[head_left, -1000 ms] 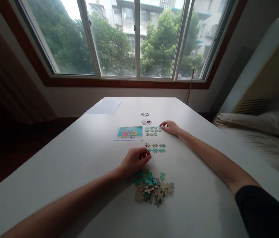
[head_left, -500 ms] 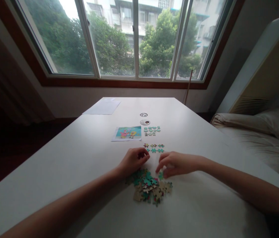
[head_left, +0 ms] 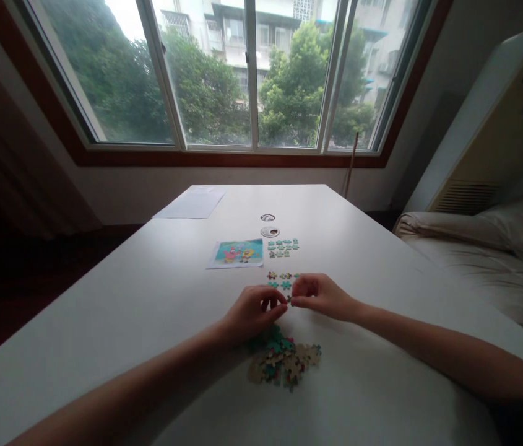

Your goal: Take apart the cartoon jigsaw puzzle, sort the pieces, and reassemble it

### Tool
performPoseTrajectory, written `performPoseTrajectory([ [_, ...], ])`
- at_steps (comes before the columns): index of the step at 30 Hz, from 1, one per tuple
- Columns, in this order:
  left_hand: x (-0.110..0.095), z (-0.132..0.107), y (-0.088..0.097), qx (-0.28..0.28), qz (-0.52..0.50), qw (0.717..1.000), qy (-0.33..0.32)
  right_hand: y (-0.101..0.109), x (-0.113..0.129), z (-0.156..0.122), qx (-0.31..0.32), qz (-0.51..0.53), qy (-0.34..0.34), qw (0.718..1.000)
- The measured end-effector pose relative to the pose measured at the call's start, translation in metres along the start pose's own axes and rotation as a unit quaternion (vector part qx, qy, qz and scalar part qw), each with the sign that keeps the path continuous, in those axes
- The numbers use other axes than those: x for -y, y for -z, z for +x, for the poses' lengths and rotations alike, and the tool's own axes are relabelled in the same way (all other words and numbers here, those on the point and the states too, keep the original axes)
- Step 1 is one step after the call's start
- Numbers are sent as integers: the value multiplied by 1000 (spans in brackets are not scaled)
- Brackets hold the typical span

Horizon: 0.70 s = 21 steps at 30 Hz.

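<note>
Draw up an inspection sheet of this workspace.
Surface: white table, with a soft sheen.
Job's things: puzzle pile, teal and tan, nearest the wearer; near rows beyond it, partly covered by the right hand; far rows farther on; colour picture left of these.
Clutter: paper at the far left; two round items beyond the far rows.
Hands: left hand and right hand meet fingertip to fingertip at a small piece; which grips it is unclear.
Cables: nothing seen.
Surroundings: window ahead, sofa right, curtain left.
</note>
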State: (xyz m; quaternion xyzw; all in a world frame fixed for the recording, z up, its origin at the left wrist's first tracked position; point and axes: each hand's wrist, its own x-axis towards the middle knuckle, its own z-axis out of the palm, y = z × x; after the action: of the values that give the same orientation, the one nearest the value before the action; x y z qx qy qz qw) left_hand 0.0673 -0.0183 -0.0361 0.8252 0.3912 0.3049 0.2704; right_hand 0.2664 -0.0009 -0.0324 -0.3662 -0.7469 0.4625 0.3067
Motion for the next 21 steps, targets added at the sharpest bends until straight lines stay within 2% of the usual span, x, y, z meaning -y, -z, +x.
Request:
performPoseTrajectory([
  [3,-4,0,-5,-10,-11,1000,-6,-7,-6,0,-12,91,-30,995],
  [6,-4,-1,-8,-23,-24,999,3,-9,-5,-1,-7,127,-42,991],
  [13,-1,-1,-6,1,-83,996,9,-7,3,1,-7,105,-33,994],
  [17,-2,0,-3,4,-71,997,0,-7,5,1,11,107,-26,994],
  [19,1,1,0,-5,-48,999,-4,2,2,8,-21,72,-13,997],
  [21,5,3,5,-21,-23,1000,0,20,-6,21,-72,13,7,997],
])
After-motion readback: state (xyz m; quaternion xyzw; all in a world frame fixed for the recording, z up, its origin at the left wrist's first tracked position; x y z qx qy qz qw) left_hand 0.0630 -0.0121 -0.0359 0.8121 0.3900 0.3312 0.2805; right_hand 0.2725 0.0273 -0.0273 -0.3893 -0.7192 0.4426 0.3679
